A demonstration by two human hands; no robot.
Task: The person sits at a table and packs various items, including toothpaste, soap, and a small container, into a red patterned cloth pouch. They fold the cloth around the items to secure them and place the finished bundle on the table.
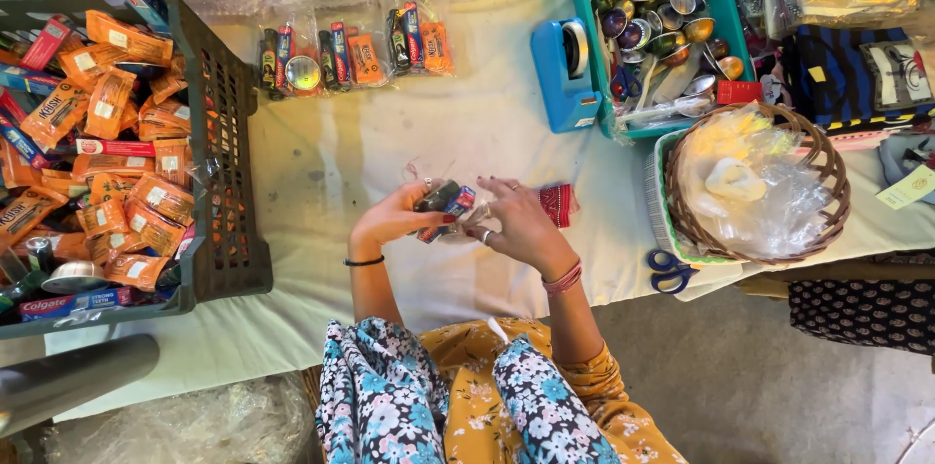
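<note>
White cloth covers the table (467,133), and over its middle both hands meet on one small bundle of toiletries (444,203): a dark tube-shaped item and a red-and-blue packet, loosely wrapped in clear plastic. The left hand (394,218) curls its fingers around the bundle from the left side, thumb toward the packet. The right hand (516,221) is partly closed on the right end, fingertips pinching the clear wrap; a ring shows on one finger. Just beyond the right hand, a small red patterned packet (557,203) lies on the cloth.

To the left stands a dark plastic crate (229,182) heaped with orange sachets and toothpaste boxes. Near the far edge of the table lie finished clear bags of toiletries (355,57) in a row. A blue tape dispenser (563,74) sits right of centre, touching a teal tray (584,26) of shiny metal spoons. A wicker basket (828,172) holding crumpled clear plastic bags stands at the right, and blue-handled scissors (668,269) rest at the table's near edge, just below the basket.
</note>
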